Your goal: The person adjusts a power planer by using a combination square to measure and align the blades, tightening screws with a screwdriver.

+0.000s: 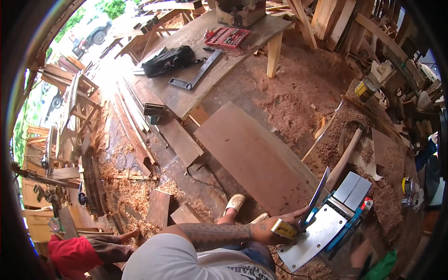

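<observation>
A blue electric planer [312, 238] lies tilted sole up at the lower right, its bright metal plates facing me. My left hand [275, 229] reaches across to it from the left. Its fingers close at the dark flat bar [318, 193] along the planer's edge. A small yellow block-shaped thing [283, 229] with dark marks sits against the back of this hand; whether the hand holds it, I cannot tell. Blurred skin of my right arm [360, 254] shows below the planer, while the fingers of that hand are hidden.
A wide wooden board [252, 154] slants ahead. Beyond it, a low table [182, 100] bears a square [198, 72], a black bag [169, 60] and a red tool case [227, 37]. A long-handled tool [345, 154] lies right among shavings. Another person in red [74, 252] is lower left.
</observation>
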Action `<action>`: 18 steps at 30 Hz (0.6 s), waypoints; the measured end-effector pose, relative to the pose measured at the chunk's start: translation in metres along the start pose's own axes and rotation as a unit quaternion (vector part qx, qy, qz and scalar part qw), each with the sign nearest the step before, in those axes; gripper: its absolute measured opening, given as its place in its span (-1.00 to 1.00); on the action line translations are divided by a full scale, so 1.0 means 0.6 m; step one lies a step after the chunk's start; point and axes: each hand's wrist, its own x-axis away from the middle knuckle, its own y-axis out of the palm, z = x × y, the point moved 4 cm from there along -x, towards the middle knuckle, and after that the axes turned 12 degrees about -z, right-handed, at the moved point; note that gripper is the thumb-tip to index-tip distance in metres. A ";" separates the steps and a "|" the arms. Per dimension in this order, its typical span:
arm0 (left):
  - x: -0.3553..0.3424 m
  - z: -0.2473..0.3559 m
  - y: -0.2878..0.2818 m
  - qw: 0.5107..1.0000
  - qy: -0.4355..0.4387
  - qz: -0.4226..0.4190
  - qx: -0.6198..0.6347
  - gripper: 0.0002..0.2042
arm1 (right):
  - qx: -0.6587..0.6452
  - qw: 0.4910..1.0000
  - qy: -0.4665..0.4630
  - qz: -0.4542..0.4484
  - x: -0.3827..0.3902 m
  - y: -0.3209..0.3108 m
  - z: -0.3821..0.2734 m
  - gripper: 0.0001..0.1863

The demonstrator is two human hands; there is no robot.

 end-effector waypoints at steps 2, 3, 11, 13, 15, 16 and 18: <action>0.001 0.000 0.000 1.000 0.006 -0.014 -0.012 -0.71 | -0.132 0.985 0.029 0.106 -0.008 -0.025 -0.058 -0.62; 0.002 -0.002 0.000 0.999 0.008 -0.023 -0.029 -0.70 | -0.227 0.961 -0.058 0.147 -0.016 -0.029 -0.110 -0.59; -0.022 -0.025 0.007 0.999 -0.012 -0.038 0.022 -0.59 | -0.241 0.941 -0.115 0.207 -0.008 -0.036 -0.168 -0.60; -0.019 -0.045 0.012 0.985 -0.139 -0.047 0.091 -0.56 | -0.258 0.933 -0.120 0.219 -0.019 -0.024 -0.176 -0.66; 0.007 -0.059 0.015 0.955 -0.249 -0.041 0.158 -0.53 | -0.249 0.929 -0.143 0.235 -0.041 -0.014 -0.206 -0.72; 0.018 -0.063 0.009 0.971 -0.208 -0.030 0.116 -0.52 | -0.268 0.925 -0.160 0.215 -0.051 -0.013 -0.213 -0.72; 0.028 -0.058 0.009 0.997 -0.075 0.001 -0.013 -0.49 | -0.327 0.911 -0.153 0.200 -0.048 -0.017 -0.218 -0.71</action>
